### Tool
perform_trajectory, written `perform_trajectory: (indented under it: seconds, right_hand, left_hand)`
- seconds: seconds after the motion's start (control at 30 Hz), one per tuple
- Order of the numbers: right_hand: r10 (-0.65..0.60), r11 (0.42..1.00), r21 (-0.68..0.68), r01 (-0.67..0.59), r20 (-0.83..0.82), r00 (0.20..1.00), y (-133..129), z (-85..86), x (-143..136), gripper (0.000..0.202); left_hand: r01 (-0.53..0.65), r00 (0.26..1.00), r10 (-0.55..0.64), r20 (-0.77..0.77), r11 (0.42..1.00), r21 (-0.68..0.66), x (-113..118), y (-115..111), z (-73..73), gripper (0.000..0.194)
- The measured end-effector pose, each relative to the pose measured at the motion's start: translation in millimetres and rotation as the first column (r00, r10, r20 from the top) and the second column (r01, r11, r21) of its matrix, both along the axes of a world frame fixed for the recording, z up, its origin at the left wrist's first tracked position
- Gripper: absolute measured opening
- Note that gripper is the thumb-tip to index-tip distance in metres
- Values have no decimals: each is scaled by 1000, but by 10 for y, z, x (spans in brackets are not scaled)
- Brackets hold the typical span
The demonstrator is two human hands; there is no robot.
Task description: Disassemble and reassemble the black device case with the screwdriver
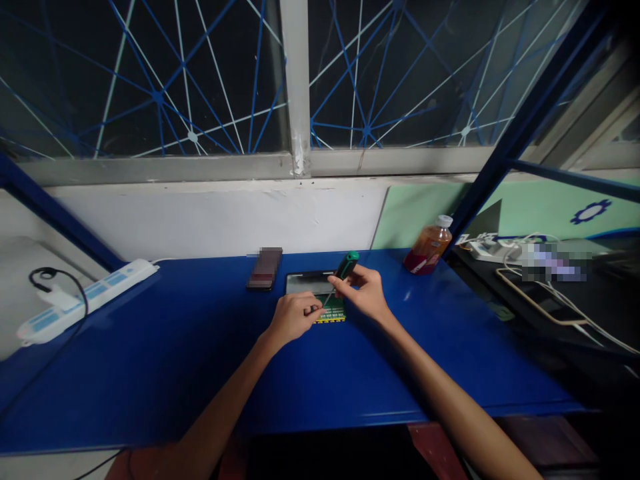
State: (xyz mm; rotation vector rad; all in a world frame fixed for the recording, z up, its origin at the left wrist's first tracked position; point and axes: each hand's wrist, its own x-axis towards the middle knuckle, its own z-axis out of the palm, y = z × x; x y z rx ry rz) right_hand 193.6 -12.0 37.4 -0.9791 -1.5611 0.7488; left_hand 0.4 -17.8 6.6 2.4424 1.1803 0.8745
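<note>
My right hand (367, 290) is closed around a screwdriver (347, 265) with a green and black handle. Its thin metal shaft slants down and left toward a green circuit board (336, 305) that has a yellow strip along its near edge. My left hand (294, 315) rests at the board's left side, fingers pinched close to the screwdriver's tip. Something small and dark shows at those fingertips, too small to name. Behind the board lies a dark-rimmed tray or case part (303, 283) with a grey inside, partly covered by my hands.
On the blue table (175, 373), a dark phone (265, 269) lies left of the board. A white power strip (93, 300) with a plugged-in black cable stands at far left. A drink bottle (430, 245) is at back right. Another phone (543, 297) and cables lie on a black surface beyond.
</note>
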Motion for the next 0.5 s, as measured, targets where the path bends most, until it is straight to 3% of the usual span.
perform_trajectory:
  seconds: [0.5]
  right_hand:
    - [-1,1000,-10,1,16,1000,-10,29,16,19]
  left_hand:
    - [9,999,-9,43,1000,-16,4,-12,29,18]
